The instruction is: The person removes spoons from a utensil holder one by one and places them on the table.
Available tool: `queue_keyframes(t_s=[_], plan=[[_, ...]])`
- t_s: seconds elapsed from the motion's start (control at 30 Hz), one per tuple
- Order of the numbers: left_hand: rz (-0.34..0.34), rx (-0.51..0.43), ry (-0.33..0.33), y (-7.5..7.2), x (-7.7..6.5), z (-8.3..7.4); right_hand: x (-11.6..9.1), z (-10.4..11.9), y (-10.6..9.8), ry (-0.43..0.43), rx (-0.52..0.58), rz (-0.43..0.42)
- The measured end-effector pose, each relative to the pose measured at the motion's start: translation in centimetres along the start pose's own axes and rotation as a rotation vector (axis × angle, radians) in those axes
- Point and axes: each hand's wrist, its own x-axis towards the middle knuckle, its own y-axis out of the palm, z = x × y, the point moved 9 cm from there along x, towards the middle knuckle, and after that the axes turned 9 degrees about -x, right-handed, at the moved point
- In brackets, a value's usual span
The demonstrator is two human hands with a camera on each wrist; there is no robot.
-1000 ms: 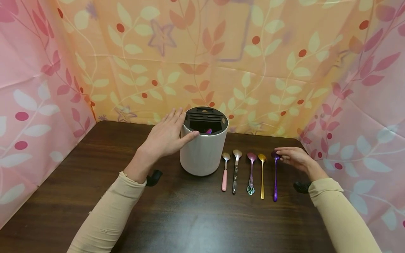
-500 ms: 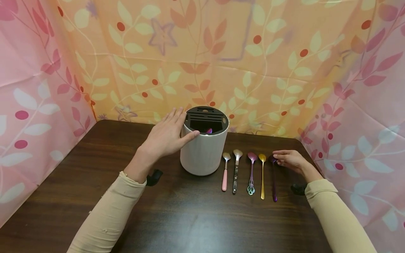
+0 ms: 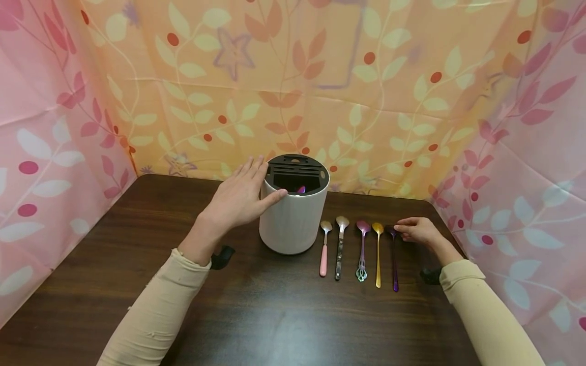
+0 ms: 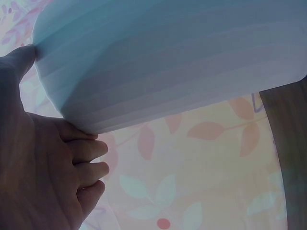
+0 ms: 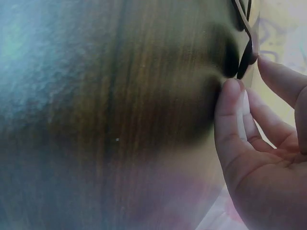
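Observation:
My left hand (image 3: 239,198) rests against the left side of a white round utensil holder (image 3: 291,223), fingers straight and thumb spread along its front rim. The holder has a black slotted top (image 3: 296,168), and a shiny purple-pink tip (image 3: 301,189) shows in its large opening. At the right end of a row of spoons, my right hand (image 3: 418,231) pinches the bowl of a dark purple spoon (image 3: 394,259) by its edge. In the right wrist view, thumb and fingertips meet at that spoon's dark bowl (image 5: 247,57). The spoon lies on the table, handle toward me.
Left of the purple spoon lie a gold spoon (image 3: 378,254), a pink spoon with an ornate handle (image 3: 362,249), a spoon with a dark mottled handle (image 3: 340,249) and a pink-handled spoon (image 3: 324,254). Patterned cloth (image 3: 293,91) surrounds the dark wood table (image 3: 256,315).
My right hand has shifted slightly left and the purple spoon's bowl has moved left with it, nearer the gold spoon. My left hand and the holder have stayed put.

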Motion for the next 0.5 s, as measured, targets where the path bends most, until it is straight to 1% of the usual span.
queue_keyframes(t_s=[0.3,0.4,0.5], plan=[[-0.010,-0.003,0.004,0.0,0.0,0.0,-0.4,0.5,-0.1,-0.009,-0.042,-0.031],[-0.013,-0.004,0.007,-0.1,0.0,0.0,-0.8,1.2,-0.3,-0.011,-0.085,-0.055],[-0.011,-0.005,0.008,-0.1,0.0,0.0,-1.3,2.6,-0.6,-0.027,-0.135,-0.094]])
